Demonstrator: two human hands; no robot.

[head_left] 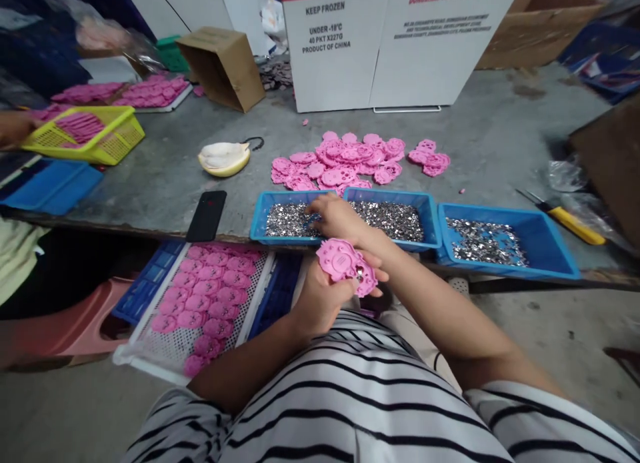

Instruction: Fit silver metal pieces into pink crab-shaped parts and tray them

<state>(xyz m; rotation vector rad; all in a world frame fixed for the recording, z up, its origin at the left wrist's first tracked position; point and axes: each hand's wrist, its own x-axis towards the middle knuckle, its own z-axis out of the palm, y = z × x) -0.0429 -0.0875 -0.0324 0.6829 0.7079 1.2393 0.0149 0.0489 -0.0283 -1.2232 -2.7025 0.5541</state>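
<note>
My left hand (pixel 325 296) is closed around a pink plastic piece (pixel 343 260) with a raised pattern, held just in front of the bench edge. A small shiny bit sits in an opening near its lower right. Over the left blue tray (pixel 256 220), my right hand (pixel 337 216) reaches down with bent fingers. Its fingertips are among small silvery metal parts (pixel 287 220); whatever they pinch is too small to make out. Beyond the trays lies a loose heap of similar pink pieces (pixel 345 156).
Two more blue trays (pixel 434 223) (pixel 555 250) of metal parts line the edge. A black phone (pixel 206 215), fruit rind (pixel 225 160) and yellow-handled tool (pixel 575 224) lie nearby. Below left, a white crate (pixel 150 346) holds pink pieces. Another person's hand (pixel 15 128) touches a yellow basket (pixel 123 140).
</note>
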